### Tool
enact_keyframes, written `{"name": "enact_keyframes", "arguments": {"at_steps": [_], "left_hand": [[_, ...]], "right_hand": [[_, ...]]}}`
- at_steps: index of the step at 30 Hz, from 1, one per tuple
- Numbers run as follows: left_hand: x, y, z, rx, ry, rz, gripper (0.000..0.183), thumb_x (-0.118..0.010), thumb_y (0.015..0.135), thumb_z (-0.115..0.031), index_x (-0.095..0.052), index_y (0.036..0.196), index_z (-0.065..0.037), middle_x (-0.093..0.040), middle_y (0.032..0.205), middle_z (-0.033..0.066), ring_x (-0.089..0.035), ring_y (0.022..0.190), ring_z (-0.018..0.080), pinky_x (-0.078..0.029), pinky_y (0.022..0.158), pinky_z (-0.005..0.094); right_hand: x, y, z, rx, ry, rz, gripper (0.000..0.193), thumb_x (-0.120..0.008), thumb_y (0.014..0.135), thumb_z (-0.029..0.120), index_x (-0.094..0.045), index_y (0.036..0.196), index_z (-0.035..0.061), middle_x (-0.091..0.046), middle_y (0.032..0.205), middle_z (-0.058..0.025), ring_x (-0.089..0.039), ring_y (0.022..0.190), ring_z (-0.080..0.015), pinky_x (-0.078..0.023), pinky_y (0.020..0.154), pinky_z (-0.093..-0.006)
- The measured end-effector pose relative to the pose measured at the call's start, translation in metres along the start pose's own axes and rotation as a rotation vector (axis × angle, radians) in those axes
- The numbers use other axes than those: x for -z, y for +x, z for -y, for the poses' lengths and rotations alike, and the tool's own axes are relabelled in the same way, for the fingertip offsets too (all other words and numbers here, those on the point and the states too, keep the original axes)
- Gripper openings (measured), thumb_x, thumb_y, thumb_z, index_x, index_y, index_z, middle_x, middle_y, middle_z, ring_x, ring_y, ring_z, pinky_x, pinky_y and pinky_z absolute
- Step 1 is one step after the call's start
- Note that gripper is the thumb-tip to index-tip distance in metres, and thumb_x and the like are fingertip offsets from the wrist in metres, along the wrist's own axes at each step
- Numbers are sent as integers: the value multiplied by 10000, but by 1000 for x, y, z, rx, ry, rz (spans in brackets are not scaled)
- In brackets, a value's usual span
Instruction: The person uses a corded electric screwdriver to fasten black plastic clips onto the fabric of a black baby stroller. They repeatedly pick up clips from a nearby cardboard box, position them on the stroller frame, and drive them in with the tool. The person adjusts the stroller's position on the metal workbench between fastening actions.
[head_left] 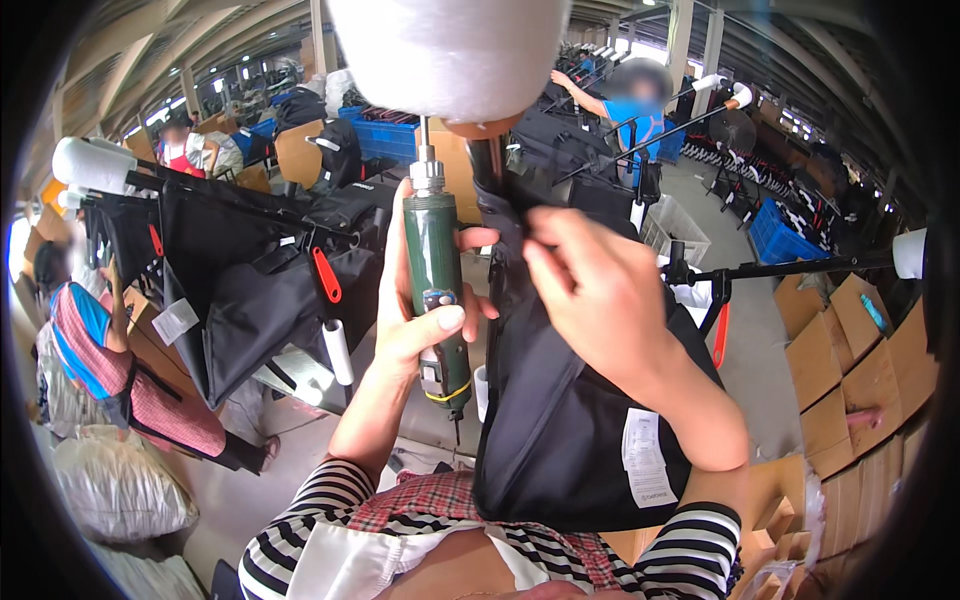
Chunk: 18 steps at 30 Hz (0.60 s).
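Upright in my left hand [405,310] is a green electric screwdriver [435,250], its metal nose and bit pointing up and its cord end down. The thumb lies across its lower body. A black frame tube [486,165] stands just right of the bit, with black fabric [540,400] hanging from it toward my lap. My right hand [595,285] is at the upper fabric beside the tube, fingers bent together and slightly blurred; what they pinch, if anything, is hidden. A printed white label [648,455] hangs on the fabric's lower right.
A large white-wrapped end [450,50] fills the top middle. Black fabric assemblies [270,260] with red tags crowd the left. Open cardboard boxes [850,370] stand at right, beyond a black pole [790,268]. Co-workers are at left [125,370] and far right [635,115].
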<state>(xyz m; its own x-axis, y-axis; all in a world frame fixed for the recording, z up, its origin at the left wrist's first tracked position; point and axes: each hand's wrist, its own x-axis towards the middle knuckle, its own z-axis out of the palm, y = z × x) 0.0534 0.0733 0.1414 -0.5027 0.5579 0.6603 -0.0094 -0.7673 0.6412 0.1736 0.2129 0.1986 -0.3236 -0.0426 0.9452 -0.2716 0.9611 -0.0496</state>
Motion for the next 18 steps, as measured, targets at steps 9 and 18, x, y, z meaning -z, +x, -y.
{"name": "enact_keyframes", "arguments": {"at_steps": [9, 18], "left_hand": [[8, -4, 4, -24, -55, 48, 1234, -814, 738, -71, 39, 1618, -204, -534, 1364, 267, -688, 676, 200, -610, 656, 343], [16, -94, -20, 343, 59, 122, 1261, -836, 700, 12, 3, 1625, -160, -604, 1049, 151, -642, 778, 174, -542, 739, 312]], "right_hand": [[-9, 33, -23, -249, 313, 535, 373, -734, 888, 167, -630, 1201, -7, -724, 1056, -191, -721, 997, -322, -541, 880, -407], [-16, 9, -30, -58, 130, 323, 285, -694, 877, 58, -655, 1151, -10, -724, 940, -165, -725, 826, -322, -556, 734, -370]]}}
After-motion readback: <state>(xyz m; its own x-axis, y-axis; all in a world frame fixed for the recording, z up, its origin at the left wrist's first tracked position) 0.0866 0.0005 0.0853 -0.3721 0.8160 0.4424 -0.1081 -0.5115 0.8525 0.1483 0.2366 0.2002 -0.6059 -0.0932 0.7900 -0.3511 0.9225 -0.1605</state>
